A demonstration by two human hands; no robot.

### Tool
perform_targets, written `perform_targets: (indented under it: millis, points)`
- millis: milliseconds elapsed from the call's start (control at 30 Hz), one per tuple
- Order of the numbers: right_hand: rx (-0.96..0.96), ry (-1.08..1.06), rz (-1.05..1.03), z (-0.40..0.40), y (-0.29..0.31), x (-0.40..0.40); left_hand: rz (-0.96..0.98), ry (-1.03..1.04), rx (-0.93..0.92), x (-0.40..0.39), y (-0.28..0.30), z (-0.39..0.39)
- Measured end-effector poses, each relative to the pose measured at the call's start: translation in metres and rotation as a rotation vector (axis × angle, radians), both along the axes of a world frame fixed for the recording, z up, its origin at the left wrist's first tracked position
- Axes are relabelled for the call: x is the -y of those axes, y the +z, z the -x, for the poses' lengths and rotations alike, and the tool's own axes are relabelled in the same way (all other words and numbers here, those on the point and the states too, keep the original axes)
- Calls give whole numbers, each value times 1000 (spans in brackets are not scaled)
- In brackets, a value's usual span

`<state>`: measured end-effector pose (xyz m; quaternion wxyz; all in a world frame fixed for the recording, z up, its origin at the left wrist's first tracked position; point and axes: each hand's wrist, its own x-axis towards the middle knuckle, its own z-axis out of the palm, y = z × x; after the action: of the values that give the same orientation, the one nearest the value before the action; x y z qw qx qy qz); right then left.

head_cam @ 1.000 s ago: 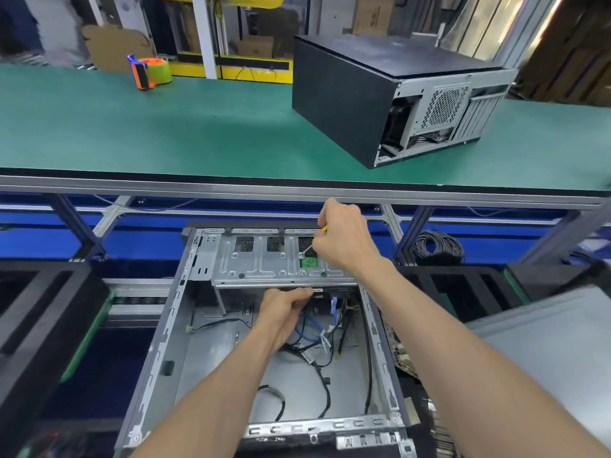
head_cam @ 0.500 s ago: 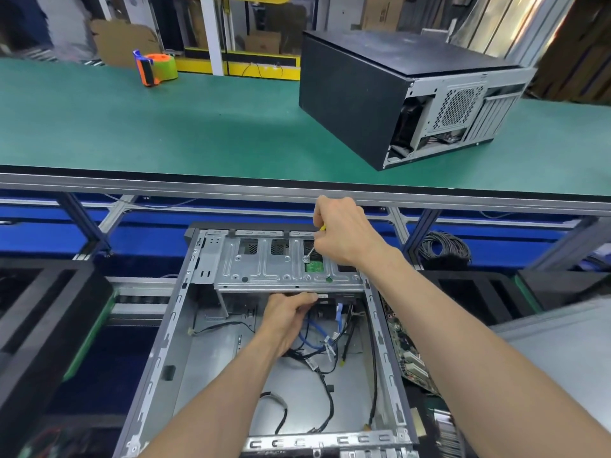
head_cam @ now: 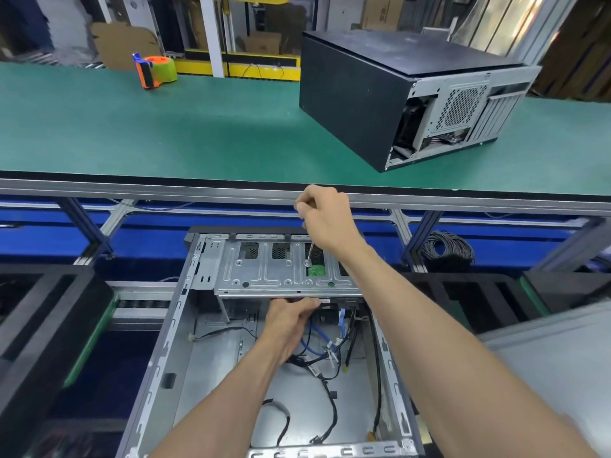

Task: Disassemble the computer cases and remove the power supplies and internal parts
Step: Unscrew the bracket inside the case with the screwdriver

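right hand (head_cam: 325, 216) fingers pinch screwdriver (head_cam: 309, 252) on drive cage (head_cam: 264, 276); left hand (head_cam: 291, 320) fingers curled gripping cage edge.

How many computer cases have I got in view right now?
2. The open case lies below the bench under both hands; the closed black case sits on the green bench, far right. Others may lie outside the frame.

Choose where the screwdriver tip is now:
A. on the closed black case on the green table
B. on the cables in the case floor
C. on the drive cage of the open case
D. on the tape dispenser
C: the right hand holds the screwdriver, tip down on the drive cage.
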<state>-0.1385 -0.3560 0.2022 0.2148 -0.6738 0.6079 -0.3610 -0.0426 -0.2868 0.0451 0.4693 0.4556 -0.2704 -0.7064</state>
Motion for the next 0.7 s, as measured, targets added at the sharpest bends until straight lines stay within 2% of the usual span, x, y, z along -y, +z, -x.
perform_targets:
  millis: [67, 167, 300, 400, 500, 567, 667, 700]
  points:
    - [168, -19, 4, -11, -4, 1, -1, -3, 23, 0, -1, 0]
    - [211, -34, 39, -21, -9, 4, -5, -9, 22, 1, -2, -1]
    - [409, 33, 31, -18, -9, 6, -7, -4, 9, 2, -5, -1]
    - [306, 157, 46, -29, -9, 0, -14, -4, 22, 1, -3, -1]
    - [254, 106, 42, -30, -7, 4, -10, -11, 26, 1, -3, -2]
    - [43, 103, 64, -24, -3, 9, -5, -25, 31, 2, -4, -3]
    - [-559, 23, 120, -12, 5, 15, -26, -16, 25, 2, -3, -3]
    - [-690, -34, 127, -8, 9, 16, -32, -15, 15, 1, -2, -3]
